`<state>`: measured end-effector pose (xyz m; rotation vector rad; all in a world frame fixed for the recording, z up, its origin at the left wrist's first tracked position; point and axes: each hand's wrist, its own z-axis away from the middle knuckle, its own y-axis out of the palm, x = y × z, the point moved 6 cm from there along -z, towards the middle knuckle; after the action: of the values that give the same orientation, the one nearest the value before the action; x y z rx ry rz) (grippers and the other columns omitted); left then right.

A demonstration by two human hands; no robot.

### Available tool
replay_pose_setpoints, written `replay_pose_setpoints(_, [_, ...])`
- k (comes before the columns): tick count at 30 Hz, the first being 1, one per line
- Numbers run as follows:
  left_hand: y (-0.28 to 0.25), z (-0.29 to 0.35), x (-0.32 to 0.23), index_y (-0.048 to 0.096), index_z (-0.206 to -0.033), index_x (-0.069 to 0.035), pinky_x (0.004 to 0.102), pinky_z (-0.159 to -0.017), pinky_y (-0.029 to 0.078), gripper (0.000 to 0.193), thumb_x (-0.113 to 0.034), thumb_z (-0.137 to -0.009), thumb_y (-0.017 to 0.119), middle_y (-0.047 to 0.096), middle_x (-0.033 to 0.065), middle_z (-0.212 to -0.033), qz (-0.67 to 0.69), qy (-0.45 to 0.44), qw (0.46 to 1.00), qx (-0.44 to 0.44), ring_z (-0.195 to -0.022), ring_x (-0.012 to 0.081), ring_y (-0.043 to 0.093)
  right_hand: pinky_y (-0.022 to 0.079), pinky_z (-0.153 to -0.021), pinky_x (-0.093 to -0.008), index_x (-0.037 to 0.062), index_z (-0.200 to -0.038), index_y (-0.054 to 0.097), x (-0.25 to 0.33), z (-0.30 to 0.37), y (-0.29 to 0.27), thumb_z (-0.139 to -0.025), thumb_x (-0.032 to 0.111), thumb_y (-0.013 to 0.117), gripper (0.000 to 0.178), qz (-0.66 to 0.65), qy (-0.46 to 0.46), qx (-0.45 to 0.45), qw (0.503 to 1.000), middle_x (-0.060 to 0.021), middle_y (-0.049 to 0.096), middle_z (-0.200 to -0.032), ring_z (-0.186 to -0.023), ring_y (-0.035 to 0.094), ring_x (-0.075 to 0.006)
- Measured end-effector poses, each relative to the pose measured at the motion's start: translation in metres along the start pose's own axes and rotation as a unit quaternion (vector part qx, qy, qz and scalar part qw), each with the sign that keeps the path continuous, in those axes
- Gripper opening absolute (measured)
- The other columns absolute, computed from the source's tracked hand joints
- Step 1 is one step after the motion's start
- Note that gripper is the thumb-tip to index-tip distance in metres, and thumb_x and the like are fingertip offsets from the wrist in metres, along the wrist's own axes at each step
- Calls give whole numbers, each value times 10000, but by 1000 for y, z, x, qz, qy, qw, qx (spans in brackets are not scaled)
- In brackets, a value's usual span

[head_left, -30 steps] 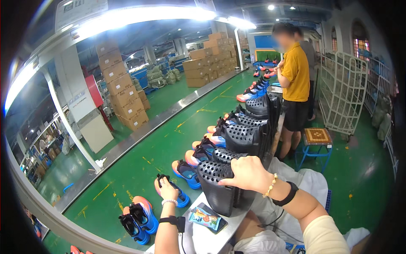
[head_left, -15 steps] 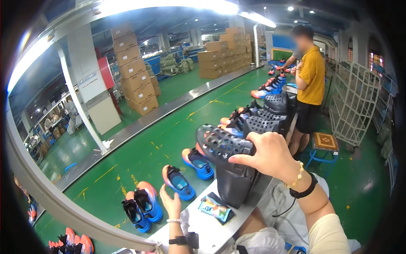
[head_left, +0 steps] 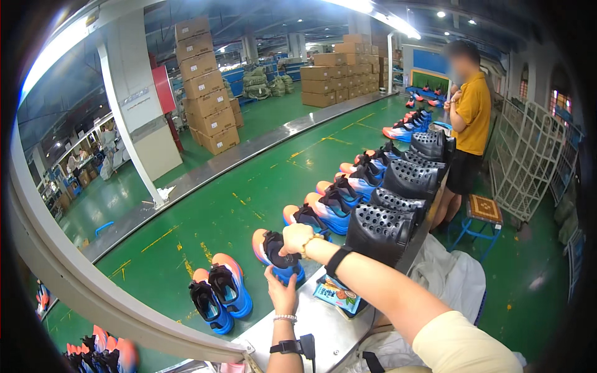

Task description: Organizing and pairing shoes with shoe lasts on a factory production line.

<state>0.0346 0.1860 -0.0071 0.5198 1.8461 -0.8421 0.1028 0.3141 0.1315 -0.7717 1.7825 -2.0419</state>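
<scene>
An orange, white and blue sneaker with a black collar stands on the green belt in front of me. My right hand reaches across to it, with bent fingers closed at the edge of its opening; the fingertips are partly hidden. Beside the heel of the same sneaker is my left hand, thumb and fingers apart, holding nothing. A pair of matching sneakers stands to the left. Farther right, a large black perforated clog stands at the belt's near edge, touched by neither hand.
More sneakers and black clogs line the belt. A blue packet lies on the metal ledge. A person in a yellow shirt stands beyond a stool and wire cage. Boxes are stacked across the belt.
My right hand has let go of the black clog and moved left and down to the sneaker. My left hand has moved right, nearer the sneaker's heel. The view has shifted.
</scene>
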Motion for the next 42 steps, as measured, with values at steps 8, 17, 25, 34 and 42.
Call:
replay_pose_setpoints(8, [4, 0, -1, 412, -1337, -76, 476, -970, 442, 580, -148, -828, 679, 447, 253, -1392, -49, 40, 998, -13, -1198, 442, 520, 577, -736, -354, 73, -869, 748, 22, -44, 73, -707, 368, 801, 341, -10, 53, -74, 996, -123, 727, -876, -838, 720, -254])
replay_pose_setpoints(17, [4, -8, 2, 483, -1278, 53, 390, -950, 468, 526, -45, -793, 665, 358, 244, -1494, -46, 18, 999, 21, -1210, 392, 534, 588, -652, -370, 58, -752, 728, 27, -58, 104, -753, 197, 706, 140, -55, 39, -154, 986, -152, 710, -782, -754, 720, -281])
replay_pose_setpoints(25, [15, -5, 0, 497, -1235, 59, 435, -1026, 399, 508, -12, -761, 666, 372, 261, -1473, -9, 34, 999, -4, -1257, 445, 465, 584, -604, -385, 58, -777, 724, 26, -69, 120, -833, 141, 573, 181, -62, -4, -190, 980, -160, 713, -778, -717, 719, -288])
replay_pose_setpoints(34, [14, -9, 11, 528, -1202, -1, 451, -964, 444, 520, -3, -719, 721, 423, 266, -1439, -13, 32, 999, -37, -1180, 452, 528, 585, -635, -380, 45, -773, 727, 28, -31, 92, -768, 130, 647, 117, -86, 2, -191, 978, -162, 707, -774, -741, 721, -292])
replay_pose_setpoints(42, [13, -12, 9, 561, -1077, -26, 452, -904, 478, 411, -36, -710, 746, 429, 264, -1435, -83, 57, 994, -35, -1108, 464, 569, 586, -717, -379, 54, -817, 738, 16, -41, 97, -762, 160, 687, 130, -114, -7, -95, 989, -150, 721, -865, -827, 720, -278])
